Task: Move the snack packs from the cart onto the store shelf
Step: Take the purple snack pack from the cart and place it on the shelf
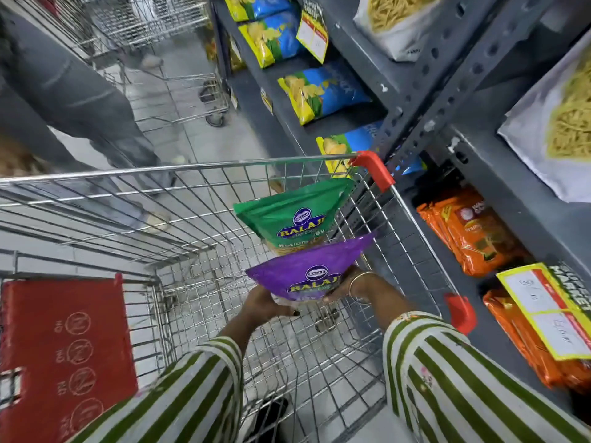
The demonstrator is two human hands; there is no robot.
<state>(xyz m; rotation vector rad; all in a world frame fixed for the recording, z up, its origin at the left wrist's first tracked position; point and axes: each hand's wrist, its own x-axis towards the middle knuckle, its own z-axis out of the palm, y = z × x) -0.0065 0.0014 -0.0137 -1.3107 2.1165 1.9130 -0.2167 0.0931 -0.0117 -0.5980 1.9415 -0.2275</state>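
Inside the wire cart (192, 169) I hold a purple snack pack (303, 266) with both hands. My left hand (262, 303) grips its lower left edge and my right hand (347, 282), wearing bangles, grips its right side. A green snack pack (294, 212) leans just beyond the purple one, against the cart's far right corner; whether my hands touch it cannot be told. The grey metal store shelf (425, 100) stands to the right of the cart.
The shelf carries blue-yellow chip bags (323, 91), orange packets (470, 231), pale noodle-snack bags (556, 129) and yellow price tags (543, 311). A person in grey trousers (73, 100) stands at the left. Other carts (150, 24) are behind. The red child seat flap (64, 350) is at left.
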